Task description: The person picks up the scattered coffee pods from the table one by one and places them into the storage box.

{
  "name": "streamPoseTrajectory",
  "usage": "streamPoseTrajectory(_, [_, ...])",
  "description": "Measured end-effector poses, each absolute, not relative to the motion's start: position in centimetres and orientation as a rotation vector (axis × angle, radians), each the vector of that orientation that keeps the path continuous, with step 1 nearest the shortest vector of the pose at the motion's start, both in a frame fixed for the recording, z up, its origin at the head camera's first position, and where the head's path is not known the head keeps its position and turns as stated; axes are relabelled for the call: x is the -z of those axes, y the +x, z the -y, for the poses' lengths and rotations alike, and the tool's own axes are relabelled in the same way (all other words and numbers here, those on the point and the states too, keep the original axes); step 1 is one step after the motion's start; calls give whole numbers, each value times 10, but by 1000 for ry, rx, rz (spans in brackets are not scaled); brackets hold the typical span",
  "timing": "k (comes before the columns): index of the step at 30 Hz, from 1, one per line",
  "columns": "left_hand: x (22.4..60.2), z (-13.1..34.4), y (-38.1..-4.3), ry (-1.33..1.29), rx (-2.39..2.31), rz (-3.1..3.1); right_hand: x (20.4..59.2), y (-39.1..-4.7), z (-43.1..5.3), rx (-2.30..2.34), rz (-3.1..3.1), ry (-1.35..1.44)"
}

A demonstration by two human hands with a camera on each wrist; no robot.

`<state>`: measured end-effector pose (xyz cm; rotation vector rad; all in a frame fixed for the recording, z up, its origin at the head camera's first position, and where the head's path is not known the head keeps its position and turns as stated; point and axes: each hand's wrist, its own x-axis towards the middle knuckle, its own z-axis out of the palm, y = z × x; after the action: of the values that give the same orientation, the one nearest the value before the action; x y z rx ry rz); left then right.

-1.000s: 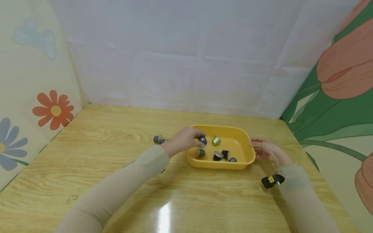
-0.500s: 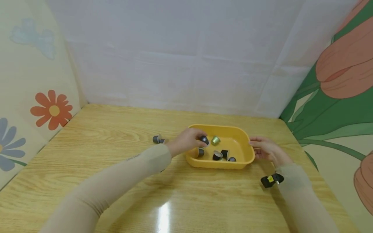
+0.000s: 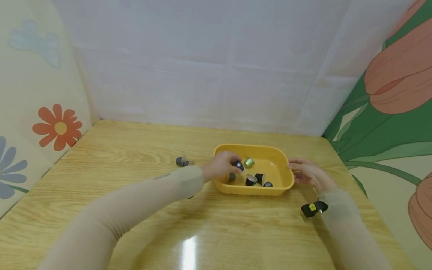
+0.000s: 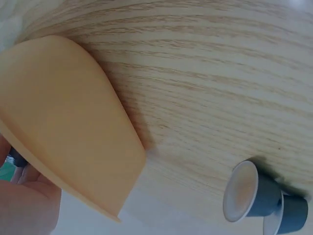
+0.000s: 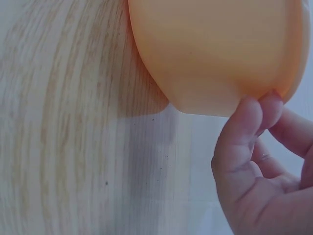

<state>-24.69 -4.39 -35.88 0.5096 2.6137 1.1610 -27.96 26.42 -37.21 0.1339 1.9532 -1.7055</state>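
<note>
In the head view a yellow tub (image 3: 260, 191) stands on the table. My left hand (image 3: 222, 164) reaches over its left end and pinches a dark coffee capsule (image 3: 239, 165) inside it. A green capsule (image 3: 249, 162) lies just right of those fingers, and several dark capsules (image 3: 251, 180) lie toward the tub's near side. The right hand (image 3: 308, 172) holds the tub's right end at the rim; in the right wrist view its bent fingers (image 5: 243, 117) meet the outer wall below the rim. In the left wrist view the tub's wall hides most of my left hand.
Two more dark capsules lie close together on the table left of the tub, the left one (image 3: 180, 161) tipped on its side. A white sheet (image 3: 202, 75) hangs behind the wooden table (image 3: 236, 232), with flower-printed panels at both sides.
My left hand has moved slightly right and down inside the tub with the dark capsule. The right hand stays at the tub's right end.
</note>
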Motion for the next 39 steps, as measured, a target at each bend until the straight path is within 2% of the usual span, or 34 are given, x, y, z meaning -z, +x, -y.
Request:
streamPoseTrajectory(14, [362,36,-247,397,-1227,-2592,372,-281,-263,1679,-1967,134])
streamPoseTrajectory(39, [362,29,-253,369,-1193,-2594,372,-281,-264,1660,-1980,137])
